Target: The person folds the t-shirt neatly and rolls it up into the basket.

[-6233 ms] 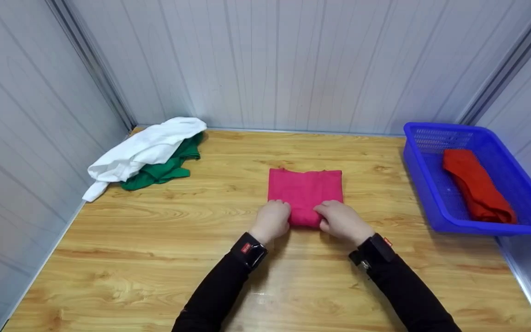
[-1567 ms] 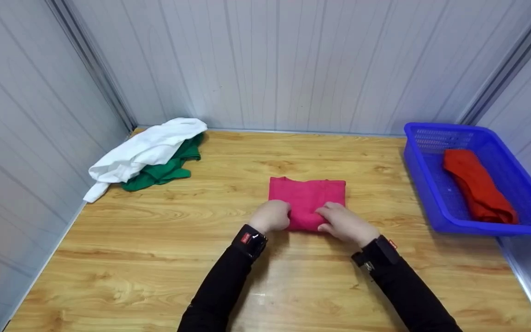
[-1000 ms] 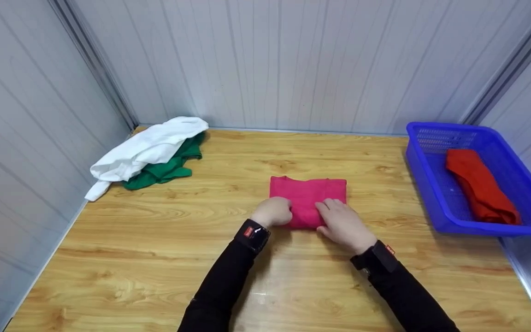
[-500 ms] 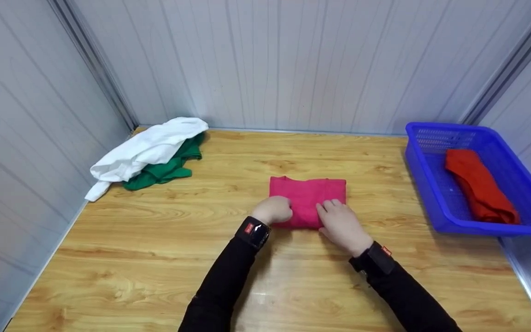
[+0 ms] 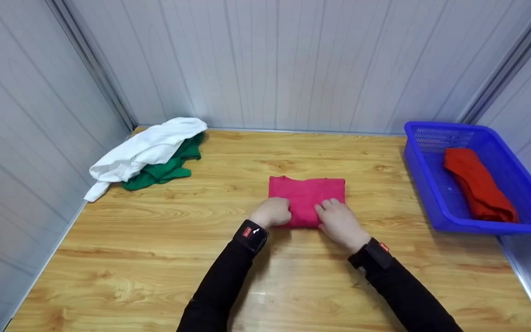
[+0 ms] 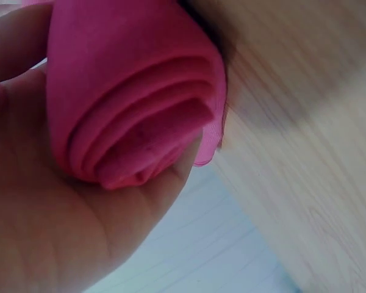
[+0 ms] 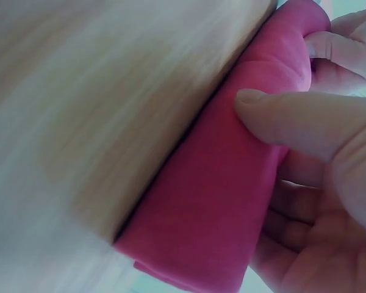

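Note:
A folded pink garment (image 5: 306, 196) lies on the wooden table, its near edge rolled into a thick roll. My left hand (image 5: 271, 212) grips the roll's left end; the left wrist view shows the layered end of the pink garment (image 6: 140, 122) against the palm, fingers curled round it. My right hand (image 5: 341, 223) holds the roll right of its middle. In the right wrist view the thumb of the right hand (image 7: 329, 159) presses on the near face of the pink garment (image 7: 213, 189), with the fingers over its other side. The underside of the roll is hidden.
A blue plastic basket (image 5: 436, 203) stands at the right with a folded orange-red garment (image 5: 480, 189) inside. At the back left, a crumpled white garment (image 5: 150, 147) lies over a green garment (image 5: 159, 173). Pale panel walls (image 5: 274, 64) enclose the table (image 5: 122, 258).
Since the earliest frame the pink garment's far edge has come slightly closer to me. My right hand has turned, its fingers now extending further over the roll. My left hand has hardly moved.

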Demonstrator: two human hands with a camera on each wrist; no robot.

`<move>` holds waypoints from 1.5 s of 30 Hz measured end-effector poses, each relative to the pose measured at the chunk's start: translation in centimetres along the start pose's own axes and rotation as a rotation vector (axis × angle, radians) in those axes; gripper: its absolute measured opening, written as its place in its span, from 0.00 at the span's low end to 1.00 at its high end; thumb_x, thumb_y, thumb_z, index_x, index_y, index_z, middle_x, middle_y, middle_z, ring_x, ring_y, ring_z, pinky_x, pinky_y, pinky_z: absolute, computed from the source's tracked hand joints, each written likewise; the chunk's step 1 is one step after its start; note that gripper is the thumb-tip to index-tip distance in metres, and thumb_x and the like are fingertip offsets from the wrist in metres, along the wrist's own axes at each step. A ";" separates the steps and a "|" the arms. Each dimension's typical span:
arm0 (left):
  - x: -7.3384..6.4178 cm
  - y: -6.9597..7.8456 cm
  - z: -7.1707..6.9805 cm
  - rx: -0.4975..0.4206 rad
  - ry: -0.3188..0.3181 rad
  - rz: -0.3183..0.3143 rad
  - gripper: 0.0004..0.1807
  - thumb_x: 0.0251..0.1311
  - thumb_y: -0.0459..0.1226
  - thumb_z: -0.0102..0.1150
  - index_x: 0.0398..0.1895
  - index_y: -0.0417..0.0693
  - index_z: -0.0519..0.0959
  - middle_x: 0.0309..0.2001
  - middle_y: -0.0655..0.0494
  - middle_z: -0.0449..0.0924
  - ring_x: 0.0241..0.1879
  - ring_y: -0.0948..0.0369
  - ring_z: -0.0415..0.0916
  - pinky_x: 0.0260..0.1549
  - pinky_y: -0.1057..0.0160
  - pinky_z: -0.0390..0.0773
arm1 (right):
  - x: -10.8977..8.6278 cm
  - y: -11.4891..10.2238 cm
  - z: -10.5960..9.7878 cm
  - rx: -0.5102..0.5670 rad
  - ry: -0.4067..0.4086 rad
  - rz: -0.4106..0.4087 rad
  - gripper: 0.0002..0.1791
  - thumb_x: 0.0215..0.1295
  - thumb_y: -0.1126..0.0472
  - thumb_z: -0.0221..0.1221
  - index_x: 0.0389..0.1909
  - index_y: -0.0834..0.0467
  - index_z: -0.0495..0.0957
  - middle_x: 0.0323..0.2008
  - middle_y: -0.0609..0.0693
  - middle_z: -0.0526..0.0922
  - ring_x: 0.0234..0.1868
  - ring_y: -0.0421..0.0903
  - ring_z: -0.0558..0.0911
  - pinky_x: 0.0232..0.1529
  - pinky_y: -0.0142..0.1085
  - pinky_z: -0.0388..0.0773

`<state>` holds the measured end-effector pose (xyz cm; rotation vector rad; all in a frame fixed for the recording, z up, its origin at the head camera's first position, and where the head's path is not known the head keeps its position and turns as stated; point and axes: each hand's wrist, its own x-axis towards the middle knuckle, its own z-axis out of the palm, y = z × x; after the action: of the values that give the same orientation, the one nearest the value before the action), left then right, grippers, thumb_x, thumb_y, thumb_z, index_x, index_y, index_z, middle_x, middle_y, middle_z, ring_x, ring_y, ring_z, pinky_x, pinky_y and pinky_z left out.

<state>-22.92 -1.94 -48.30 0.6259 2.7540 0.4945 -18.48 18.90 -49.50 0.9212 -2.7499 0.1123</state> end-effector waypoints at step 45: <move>-2.7 1.5 1.6 0.446 0.300 0.066 0.09 0.49 0.33 0.67 0.35 0.43 0.83 0.35 0.48 0.81 0.37 0.52 0.79 0.29 0.54 0.82 | 0.3 1.0 -0.1 0.195 -0.112 0.064 0.21 0.63 0.66 0.64 0.56 0.69 0.76 0.48 0.62 0.80 0.52 0.59 0.77 0.57 0.50 0.73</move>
<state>-19.46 -1.47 -48.61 0.7987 3.1670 -0.0277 -19.32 19.53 -49.35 0.9122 -2.9131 0.3567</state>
